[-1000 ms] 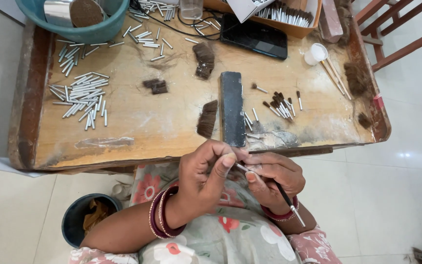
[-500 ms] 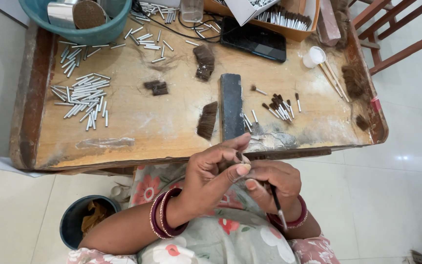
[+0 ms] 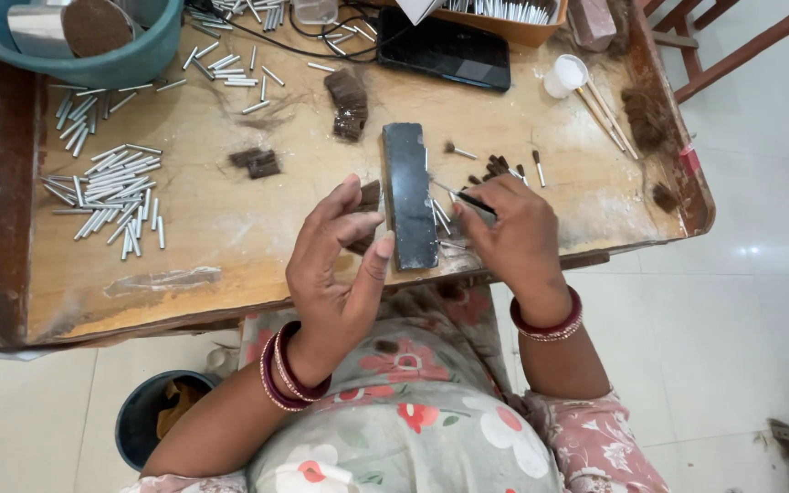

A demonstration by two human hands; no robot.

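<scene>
My left hand hovers over the near edge of the wooden table, fingers spread and empty, just left of a dark rectangular block. Under its fingertips lies a tuft of brown hair. My right hand is closed on a thin dark tool whose tip points left toward the block. Small filled metal tubes with brown tips lie beyond my right hand.
A pile of short silver tubes lies at left, with more at the back. A teal basin, black tablet, cardboard box, white cup with sticks, hair tufts stand behind. A dark bucket sits on the floor.
Both hands have moved from my lap up onto the table edge. They separated; my left hand opened, and my right hand carried the thin tool toward the dark block.
</scene>
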